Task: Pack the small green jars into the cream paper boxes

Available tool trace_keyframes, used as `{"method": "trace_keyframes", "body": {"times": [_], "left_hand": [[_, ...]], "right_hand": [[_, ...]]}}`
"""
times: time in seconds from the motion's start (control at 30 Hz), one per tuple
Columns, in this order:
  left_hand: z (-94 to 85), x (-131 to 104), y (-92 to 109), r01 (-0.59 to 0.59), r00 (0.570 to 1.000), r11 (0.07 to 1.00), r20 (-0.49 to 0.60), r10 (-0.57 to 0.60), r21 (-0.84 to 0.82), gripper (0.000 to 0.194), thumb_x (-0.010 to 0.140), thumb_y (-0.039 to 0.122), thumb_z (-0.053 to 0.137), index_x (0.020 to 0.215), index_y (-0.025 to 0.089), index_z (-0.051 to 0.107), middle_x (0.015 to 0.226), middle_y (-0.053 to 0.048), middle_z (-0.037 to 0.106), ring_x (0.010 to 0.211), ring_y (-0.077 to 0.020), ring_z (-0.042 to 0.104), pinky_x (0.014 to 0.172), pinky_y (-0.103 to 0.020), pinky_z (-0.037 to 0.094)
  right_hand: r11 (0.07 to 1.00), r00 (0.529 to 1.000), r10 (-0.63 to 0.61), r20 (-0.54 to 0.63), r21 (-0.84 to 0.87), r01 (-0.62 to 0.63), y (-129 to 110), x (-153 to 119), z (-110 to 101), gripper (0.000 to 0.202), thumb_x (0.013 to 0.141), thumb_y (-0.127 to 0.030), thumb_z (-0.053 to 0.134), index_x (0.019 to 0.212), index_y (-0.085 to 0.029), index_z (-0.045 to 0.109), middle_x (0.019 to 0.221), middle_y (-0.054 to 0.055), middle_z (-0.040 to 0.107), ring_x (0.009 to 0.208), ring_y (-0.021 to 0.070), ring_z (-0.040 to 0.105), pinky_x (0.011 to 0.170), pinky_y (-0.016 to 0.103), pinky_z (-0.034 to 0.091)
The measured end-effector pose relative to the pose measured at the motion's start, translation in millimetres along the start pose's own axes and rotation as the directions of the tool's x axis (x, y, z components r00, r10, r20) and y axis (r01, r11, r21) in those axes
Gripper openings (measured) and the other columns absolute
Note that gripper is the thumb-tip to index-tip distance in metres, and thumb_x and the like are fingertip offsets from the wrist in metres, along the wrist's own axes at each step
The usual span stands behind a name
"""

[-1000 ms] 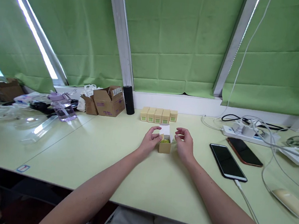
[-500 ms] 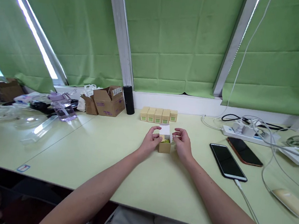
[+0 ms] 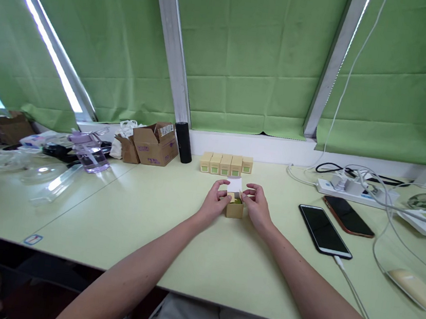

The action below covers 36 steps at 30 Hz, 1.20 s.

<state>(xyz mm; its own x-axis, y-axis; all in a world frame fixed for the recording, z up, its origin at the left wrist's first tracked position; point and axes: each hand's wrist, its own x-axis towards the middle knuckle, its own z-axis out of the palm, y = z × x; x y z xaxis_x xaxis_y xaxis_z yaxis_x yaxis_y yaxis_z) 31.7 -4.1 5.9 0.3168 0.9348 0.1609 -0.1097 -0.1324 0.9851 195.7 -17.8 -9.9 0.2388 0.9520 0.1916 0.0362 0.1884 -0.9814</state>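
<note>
A small brown cardboard box [image 3: 234, 212] stands on the table between my hands, its white-lined lid [image 3: 234, 185] raised at the back. Something yellow-green [image 3: 238, 201] shows inside, too small to name. My left hand [image 3: 214, 201] is closed on the box's left side, with the thumb at the left flap [image 3: 231, 198]. On the other side, my right hand [image 3: 257, 205] pinches the right flap near the top edge. Behind the box, several similar small boxes [image 3: 225, 165] stand in a row, with green labels on their fronts.
Two phones [image 3: 325, 230] and a power strip [image 3: 354, 191] with trailing white cables lie at the right. Toward the left are a larger open carton [image 3: 156, 145], a black cylinder [image 3: 183, 142] and a purple-tinted clear bottle [image 3: 91, 154]. A beige device [image 3: 416, 289] lies near the right edge.
My right hand has moved slightly left, its fingers closing onto the right flap, which now leans inward. My left hand and the box have hardly moved.
</note>
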Motion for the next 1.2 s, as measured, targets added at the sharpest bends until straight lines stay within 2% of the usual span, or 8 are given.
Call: {"method": "trace_keyframes", "body": {"times": [0.23, 0.57, 0.83, 1.2], "left_hand": [[0.6, -1.4, 0.2, -0.023, 1.000, 0.999, 0.010, 0.023, 0.024, 0.054, 0.084, 0.036, 0.074, 0.127, 0.025, 0.044, 0.085, 0.000, 0.073, 0.072, -0.0151, 0.065, 0.071, -0.027, 0.046], [0.5, -0.3, -2.1, -0.039, 0.998, 0.999, -0.039, 0.041, 0.036, 0.060, 0.084, 0.034, 0.076, 0.128, 0.028, 0.035, 0.097, -0.002, 0.076, 0.077, -0.0149, 0.067, 0.074, -0.027, 0.047], [0.1, 0.9, -4.0, -0.038, 0.999, 0.999, -0.009, 0.038, 0.035, 0.052, 0.084, 0.037, 0.076, 0.122, 0.028, 0.042, 0.097, -0.002, 0.076, 0.074, -0.0147, 0.066, 0.076, -0.029, 0.049], [0.3, 1.1, -3.9, -0.048, 0.999, 0.999, -0.007, 0.048, 0.022, 0.041, 0.082, 0.036, 0.076, 0.109, 0.026, 0.047, 0.092, 0.000, 0.074, 0.072, -0.0136, 0.064, 0.073, -0.026, 0.046]], "right_hand": [[0.999, 1.000, 0.005, 0.016, -0.051, -0.005, 3.2, -0.7, 0.9, 0.055, 0.075, -0.050, 0.068, 0.121, -0.025, 0.052, 0.106, 0.003, 0.064, 0.083, 0.0205, 0.061, 0.077, 0.038, 0.049], [0.997, 1.000, 0.020, 0.012, -0.081, -0.019, 0.1, -1.2, 2.0, 0.056, 0.072, -0.051, 0.067, 0.119, -0.026, 0.052, 0.106, 0.004, 0.063, 0.082, 0.0211, 0.061, 0.075, 0.038, 0.050], [0.996, 1.000, 0.023, 0.012, -0.092, -0.021, -0.1, -1.2, 1.6, 0.055, 0.071, -0.050, 0.068, 0.118, -0.025, 0.053, 0.105, 0.003, 0.063, 0.080, 0.0203, 0.060, 0.075, 0.039, 0.051], [0.995, 1.000, -0.009, 0.002, -0.098, 0.010, 3.8, 0.4, 2.0, 0.051, 0.072, -0.049, 0.068, 0.116, -0.026, 0.056, 0.102, 0.003, 0.064, 0.077, 0.0197, 0.059, 0.071, 0.037, 0.049]]}}
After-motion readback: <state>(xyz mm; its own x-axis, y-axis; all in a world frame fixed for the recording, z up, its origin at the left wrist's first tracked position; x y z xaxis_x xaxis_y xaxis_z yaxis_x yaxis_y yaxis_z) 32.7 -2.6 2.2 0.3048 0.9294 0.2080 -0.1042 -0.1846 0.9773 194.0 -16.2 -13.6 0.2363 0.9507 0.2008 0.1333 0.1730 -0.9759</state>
